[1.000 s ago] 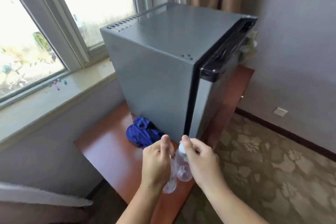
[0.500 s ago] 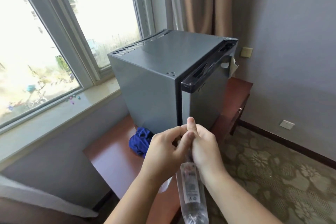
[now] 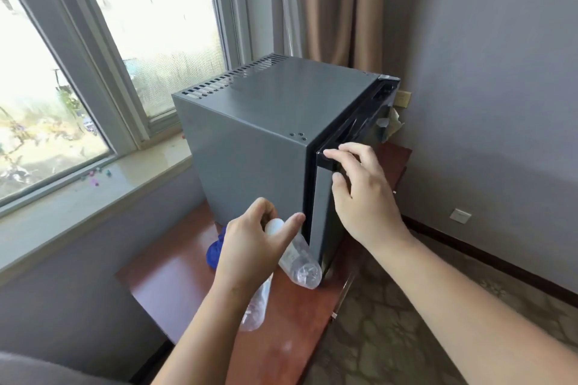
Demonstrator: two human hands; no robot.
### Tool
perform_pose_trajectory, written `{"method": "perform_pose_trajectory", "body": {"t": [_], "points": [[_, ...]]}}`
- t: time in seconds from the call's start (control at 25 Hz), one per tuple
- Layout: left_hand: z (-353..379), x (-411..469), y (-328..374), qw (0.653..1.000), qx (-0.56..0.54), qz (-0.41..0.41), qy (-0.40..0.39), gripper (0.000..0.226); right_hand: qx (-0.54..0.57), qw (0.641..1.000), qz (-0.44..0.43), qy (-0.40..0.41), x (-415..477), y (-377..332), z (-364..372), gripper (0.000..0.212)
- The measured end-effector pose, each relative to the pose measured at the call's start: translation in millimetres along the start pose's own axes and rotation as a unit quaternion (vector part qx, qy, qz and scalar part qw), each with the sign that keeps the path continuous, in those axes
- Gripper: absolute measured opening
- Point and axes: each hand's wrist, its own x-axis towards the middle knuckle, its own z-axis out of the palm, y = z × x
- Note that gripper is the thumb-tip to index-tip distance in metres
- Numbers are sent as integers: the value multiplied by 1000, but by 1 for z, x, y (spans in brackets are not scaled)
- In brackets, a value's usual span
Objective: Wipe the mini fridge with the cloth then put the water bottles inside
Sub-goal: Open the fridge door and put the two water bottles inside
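A grey mini fridge stands on a reddish-brown table, its door closed. My left hand holds two clear water bottles by their necks: one bottle slants toward the fridge's front corner, the other hangs below my wrist. My right hand rests on the black handle at the top of the door, with its fingertips on the handle's near end. A blue cloth lies on the table beside the fridge, mostly hidden behind my left hand.
A window and a pale sill run along the left. Curtains hang behind the fridge. A grey wall with a socket is on the right. Patterned carpet lies below the table's right edge.
My right hand has let go of the bottles and moved up to the fridge door handle. My left hand now holds both bottles alone. The camera has risen.
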Motion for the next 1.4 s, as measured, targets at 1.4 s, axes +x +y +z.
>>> {"method": "perform_pose_trajectory", "body": {"t": [1.4], "points": [[199, -59, 184, 994, -5, -80, 78, 35, 10, 996, 49, 71, -38, 259, -255, 32]]}}
